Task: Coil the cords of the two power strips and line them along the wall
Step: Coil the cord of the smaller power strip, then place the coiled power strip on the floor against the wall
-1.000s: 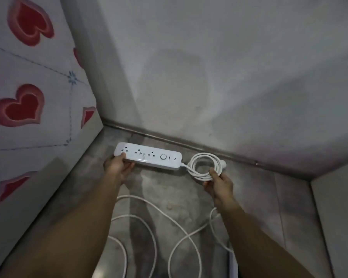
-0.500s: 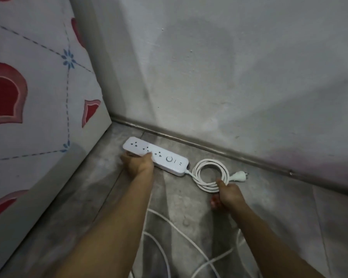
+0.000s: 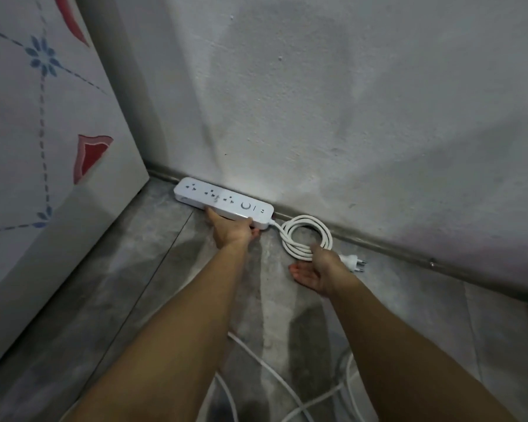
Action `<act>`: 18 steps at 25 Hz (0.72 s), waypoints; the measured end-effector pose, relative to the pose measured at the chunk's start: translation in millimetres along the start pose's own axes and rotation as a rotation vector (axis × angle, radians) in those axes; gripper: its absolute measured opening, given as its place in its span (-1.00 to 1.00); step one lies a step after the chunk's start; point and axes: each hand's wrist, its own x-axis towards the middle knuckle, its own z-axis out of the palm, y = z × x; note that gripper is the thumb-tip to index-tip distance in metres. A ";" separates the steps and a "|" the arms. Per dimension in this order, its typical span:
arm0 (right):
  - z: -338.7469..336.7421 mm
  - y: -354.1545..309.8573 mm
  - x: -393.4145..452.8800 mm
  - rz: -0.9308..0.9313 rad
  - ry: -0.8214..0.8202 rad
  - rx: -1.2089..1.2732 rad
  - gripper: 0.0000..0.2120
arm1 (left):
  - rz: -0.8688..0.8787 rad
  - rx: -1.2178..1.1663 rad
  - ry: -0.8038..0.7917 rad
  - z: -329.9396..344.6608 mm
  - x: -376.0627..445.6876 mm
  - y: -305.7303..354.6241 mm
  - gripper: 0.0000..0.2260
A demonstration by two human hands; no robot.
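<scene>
Power strip (image 3: 223, 202) lies on the floor against the wall (image 3: 317, 102), so it lines up. Left hand (image 3: 230, 231) grips its near edge. Just right of that grip, the right hand (image 3: 317, 271) rests open, thumb on the coiled cord (image 3: 305, 237), keeping it round.

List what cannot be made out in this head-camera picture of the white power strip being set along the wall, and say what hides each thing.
- Second power strip: not in view; only its loose white cord shows, cut off by the bottom edge.
- Left hand fingertips: hidden under the white power strip.
- Coiled white cord, near side: covered by the right hand.
- Socket markings: too small.
</scene>
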 end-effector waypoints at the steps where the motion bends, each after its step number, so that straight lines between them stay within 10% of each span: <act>1: -3.8 0.0 1.7 0.006 0.015 -0.109 -0.48 | 0.004 0.017 0.016 2.2 -1.9 0.5 -0.05; 18: -15.0 28.1 -29.4 -0.045 -0.116 -0.130 -0.57 | 0.027 0.023 -0.035 -3.7 -35.7 8.3 -0.40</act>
